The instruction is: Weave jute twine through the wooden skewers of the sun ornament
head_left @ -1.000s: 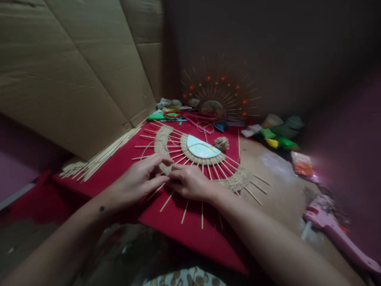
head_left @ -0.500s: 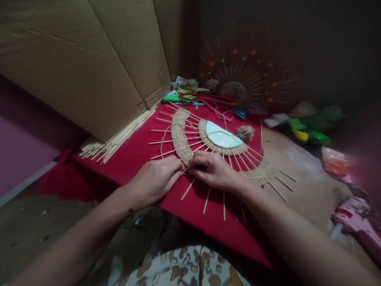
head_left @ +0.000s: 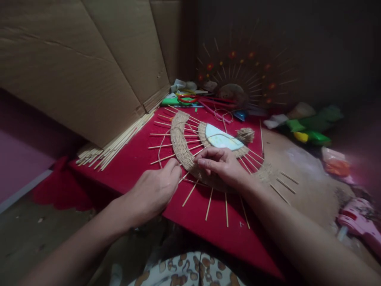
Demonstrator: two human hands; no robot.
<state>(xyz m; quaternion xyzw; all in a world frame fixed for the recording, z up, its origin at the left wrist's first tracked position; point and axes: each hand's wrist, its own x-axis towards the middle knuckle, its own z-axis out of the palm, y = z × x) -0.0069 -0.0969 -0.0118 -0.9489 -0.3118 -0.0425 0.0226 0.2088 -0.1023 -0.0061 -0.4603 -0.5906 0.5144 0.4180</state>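
Observation:
A half-round frame of thin wooden sticks lies on a red cloth, with a curved woven twine band [head_left: 181, 145] across the sticks. At its centre is a pale blue half-disc [head_left: 222, 137] with a woven rim. My left hand [head_left: 157, 186] is closed on the twine [head_left: 160, 153] at the band's outer edge, beside a stick end. My right hand [head_left: 223, 165] hovers over the band, thumb and fingertips drawn together; whatever they pinch is hidden. Behind it, a small ball of twine [head_left: 245, 134] rests by the half-disc, a strand running across the disc.
A bundle of loose sticks [head_left: 116, 143] lies along the cardboard [head_left: 89, 67] at left. Red-handled scissors [head_left: 187, 98] and packets are at the back. A pink glue gun [head_left: 358, 220] sits at the right edge. A finished-looking stick sunburst [head_left: 235, 75] stands behind.
My hands were together at the band's edge and are now apart. The left has moved slightly down and left; the right has shifted up and right over the weave.

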